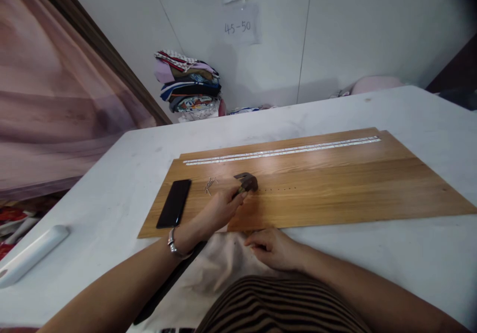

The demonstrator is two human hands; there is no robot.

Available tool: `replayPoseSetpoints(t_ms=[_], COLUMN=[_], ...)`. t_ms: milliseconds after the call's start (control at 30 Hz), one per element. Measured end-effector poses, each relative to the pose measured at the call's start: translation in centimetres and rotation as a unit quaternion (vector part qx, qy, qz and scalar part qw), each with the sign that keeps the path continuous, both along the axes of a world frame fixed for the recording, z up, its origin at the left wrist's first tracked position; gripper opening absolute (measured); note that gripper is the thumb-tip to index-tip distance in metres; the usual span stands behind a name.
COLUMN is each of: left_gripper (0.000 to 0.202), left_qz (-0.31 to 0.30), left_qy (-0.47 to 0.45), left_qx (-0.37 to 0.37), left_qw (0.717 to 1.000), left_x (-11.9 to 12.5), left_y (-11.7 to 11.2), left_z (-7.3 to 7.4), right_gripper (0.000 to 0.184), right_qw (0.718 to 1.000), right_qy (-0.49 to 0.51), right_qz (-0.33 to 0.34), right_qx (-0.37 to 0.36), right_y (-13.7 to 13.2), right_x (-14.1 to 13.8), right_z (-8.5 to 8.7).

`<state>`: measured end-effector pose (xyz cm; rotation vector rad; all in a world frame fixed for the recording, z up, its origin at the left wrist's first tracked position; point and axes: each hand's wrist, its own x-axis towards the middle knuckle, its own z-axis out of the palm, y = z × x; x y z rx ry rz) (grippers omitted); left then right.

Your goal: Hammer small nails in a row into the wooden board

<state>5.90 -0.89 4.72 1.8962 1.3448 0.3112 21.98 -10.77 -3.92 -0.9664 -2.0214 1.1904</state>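
My left hand (220,209) is closed around a claw hammer (250,181), gripping it close to the head. Its long dark handle runs back beneath my wrist. The hammer head is over a wooden board (335,184), beside a row of small dark dots, perhaps nail heads, on the wood. Left of the hammer, a small pile of loose nails (209,186) lies on the board. My right hand (276,247) rests at the board's near edge with its fingers curled in; whether anything is between them is hidden.
A black phone (174,204) lies on the board's left end. Two marked silvery strips (279,152) run along its far side. On the white table (112,184), a white rounded case (35,254) sits at left. Folded clothes (192,84) are stacked beyond, by the wall.
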Motion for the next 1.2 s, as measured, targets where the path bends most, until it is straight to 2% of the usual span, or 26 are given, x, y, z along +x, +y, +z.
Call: replayPoseSetpoints(t_ms=[267, 533, 800, 1033, 1200], left_gripper=[0.034, 0.033, 0.032, 0.033, 0.034], left_qz=[0.005, -0.011, 0.001, -0.013, -0.019], left_qy=[0.004, 0.014, 0.008, 0.005, 0.007], left_qx=[-0.014, 0.004, -0.016, 0.003, 0.001], left_qw=[1.0, 1.0, 1.0, 1.0, 1.0], left_x=[-0.2, -0.1, -0.3, -0.3, -0.3], left_y=[0.1, 0.1, 0.0, 0.0, 0.0], left_z=[0.8, -0.1, 0.4, -0.2, -0.1], right_gripper=[0.026, 0.027, 0.028, 0.025, 0.025], right_qw=[1.0, 1.0, 1.0, 1.0, 1.0], right_qy=[0.005, -0.001, -0.006, -0.001, 0.001], right_qz=[-0.001, 0.0, 0.005, 0.002, -0.003], right_qx=[-0.002, -0.001, -0.005, -0.002, -0.002], right_y=[0.1, 0.0, -0.2, -0.1, 0.0], right_x=[-0.1, 0.0, 0.0, 0.0, 0.0], right_z=[0.0, 0.0, 0.0, 0.1, 0.2])
